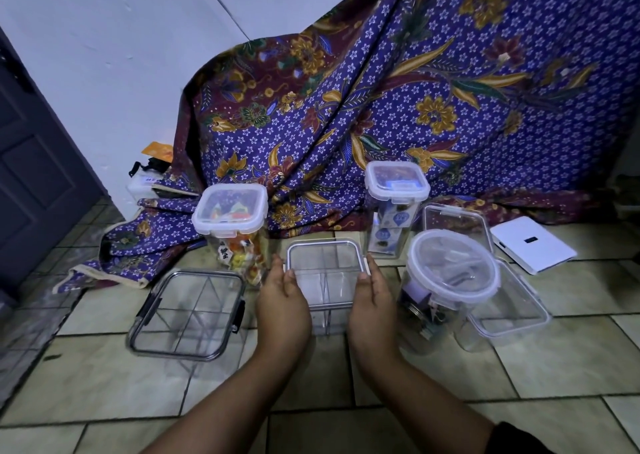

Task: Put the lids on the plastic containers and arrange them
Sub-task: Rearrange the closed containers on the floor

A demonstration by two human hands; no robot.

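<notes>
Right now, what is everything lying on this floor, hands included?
Middle container: one, clear, lidded, centre, between the hands.
Black-clipped container: one, clear, front left.
Tall containers: two, clear, white-lidded, filled; left tall container and right tall container, at the back.
Round container: one, clear, lidded, right.
Rectangular containers: two, clear; near rectangular container and far rectangular container, far right.
Flat box: one, white, far right.
Cloth: one, purple floral, draped behind.
Hands: two; left hand and right hand, flat against the middle container's sides.

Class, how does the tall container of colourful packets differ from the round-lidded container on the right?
The tall container has a square lid, the round-lidded container a circular one. The tall container holds colourful packets, the round-lidded container dark items. Both are clear, lidded, upright.
</notes>
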